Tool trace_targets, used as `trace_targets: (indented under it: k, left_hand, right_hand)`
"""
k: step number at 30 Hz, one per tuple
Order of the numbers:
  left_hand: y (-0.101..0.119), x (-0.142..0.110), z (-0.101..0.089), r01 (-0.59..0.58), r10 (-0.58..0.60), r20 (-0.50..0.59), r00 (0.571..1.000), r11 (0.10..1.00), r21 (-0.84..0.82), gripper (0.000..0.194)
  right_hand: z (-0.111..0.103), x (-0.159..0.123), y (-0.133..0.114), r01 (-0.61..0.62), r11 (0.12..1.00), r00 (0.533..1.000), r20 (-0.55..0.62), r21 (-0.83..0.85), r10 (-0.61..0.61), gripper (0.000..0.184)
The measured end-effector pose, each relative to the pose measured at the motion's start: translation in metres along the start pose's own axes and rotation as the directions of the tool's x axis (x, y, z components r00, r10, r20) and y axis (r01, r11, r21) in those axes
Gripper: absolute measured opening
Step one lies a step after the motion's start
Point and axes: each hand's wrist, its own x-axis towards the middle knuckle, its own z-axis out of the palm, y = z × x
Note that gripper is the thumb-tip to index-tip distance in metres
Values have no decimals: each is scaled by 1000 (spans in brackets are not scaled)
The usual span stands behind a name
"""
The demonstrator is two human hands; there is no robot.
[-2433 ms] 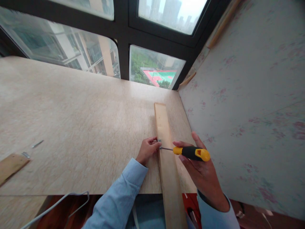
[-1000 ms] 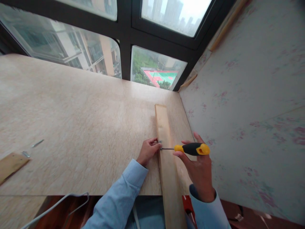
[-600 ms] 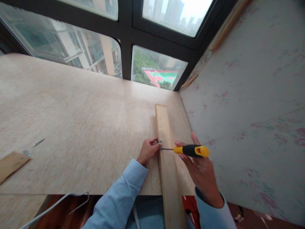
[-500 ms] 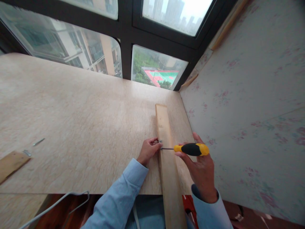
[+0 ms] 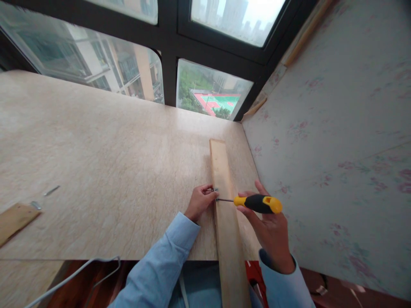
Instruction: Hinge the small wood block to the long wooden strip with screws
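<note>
Screwdriver (image 5: 258,203) clamped in right hand (image 5: 274,235), levelled leftward across wooden plank (image 5: 226,231), between both hands on table (image 5: 128,171). Pinches metal fitting (image 5: 216,189) against plank's edge with left hand (image 5: 199,203), presumably to steady it, though too small to see clearly.

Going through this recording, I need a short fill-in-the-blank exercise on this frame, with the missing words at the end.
1. The right hand holds a screwdriver whose handle is yellow and ____.
2. The left hand is at the ____ edge of the long board, as seen in the picture.
3. The sleeves are light ____.
4. The wall carries a ____ pattern.

Missing words: black; left; blue; floral.
</note>
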Motion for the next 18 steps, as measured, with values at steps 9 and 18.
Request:
trace_targets:
  k: [9, 18]
  left_hand:
    - [2, -1, 1, 17, -17, -7, 1000, 1000, -18, 31]
    - [-1, 3, -1, 20, -21, 14, 1000, 1000, 24, 34]
  right_hand:
    - [9, 1, 1, 2, 977, 1000, -13, 214, 1, 70]
    - [-3, -8, -1, -10, 994, 995, 102, 110, -1, 22]
